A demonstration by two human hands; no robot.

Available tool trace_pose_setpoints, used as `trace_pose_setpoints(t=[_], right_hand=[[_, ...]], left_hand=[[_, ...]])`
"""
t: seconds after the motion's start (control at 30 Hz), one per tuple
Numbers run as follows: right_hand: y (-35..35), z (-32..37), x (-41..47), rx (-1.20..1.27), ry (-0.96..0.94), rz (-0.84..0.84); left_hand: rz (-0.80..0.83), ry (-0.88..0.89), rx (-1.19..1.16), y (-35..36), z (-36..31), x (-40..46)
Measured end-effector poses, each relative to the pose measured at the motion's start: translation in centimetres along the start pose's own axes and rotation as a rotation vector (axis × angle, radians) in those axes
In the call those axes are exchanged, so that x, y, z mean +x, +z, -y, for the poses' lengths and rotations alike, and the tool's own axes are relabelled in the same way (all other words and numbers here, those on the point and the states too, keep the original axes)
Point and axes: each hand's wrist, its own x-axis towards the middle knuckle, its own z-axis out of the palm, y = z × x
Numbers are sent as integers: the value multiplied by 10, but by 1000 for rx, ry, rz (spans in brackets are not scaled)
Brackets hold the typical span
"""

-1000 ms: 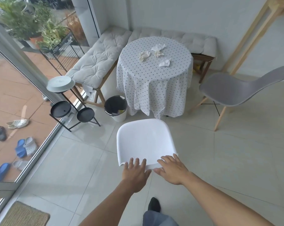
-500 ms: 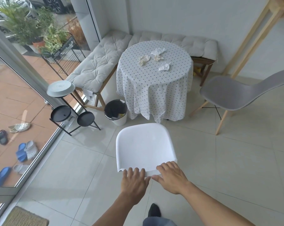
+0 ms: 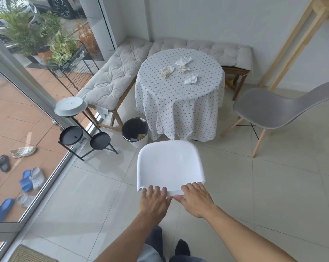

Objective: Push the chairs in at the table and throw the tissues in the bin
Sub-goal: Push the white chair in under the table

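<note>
A white chair (image 3: 169,163) stands right in front of me, its front edge close to the round table (image 3: 180,103) with a dotted cloth. My left hand (image 3: 154,202) and my right hand (image 3: 195,200) both lie on the top of its backrest, fingers over the rim. Several crumpled tissues (image 3: 182,68) lie on the tabletop. A grey chair (image 3: 277,110) stands to the right of the table, turned away from it. A white bin (image 3: 135,132) with a black liner sits on the floor at the table's left.
A cushioned corner bench (image 3: 112,80) wraps behind and left of the table. A black plant stand (image 3: 84,137) with round trays stands by the glass door at left. A wooden frame (image 3: 296,40) leans at the right wall. My feet show below.
The white chair has slid forward toward the table with both hands on its backrest; its front edge now nearly meets the hanging cloth. I have stepped closer.
</note>
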Motion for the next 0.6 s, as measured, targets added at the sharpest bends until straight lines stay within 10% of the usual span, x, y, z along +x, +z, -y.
trace_pose_setpoints(t=[0.6], right_hand=[[-45,-10,135,53,179,1]], left_hand=[[-32,207,56,-51,85,146]])
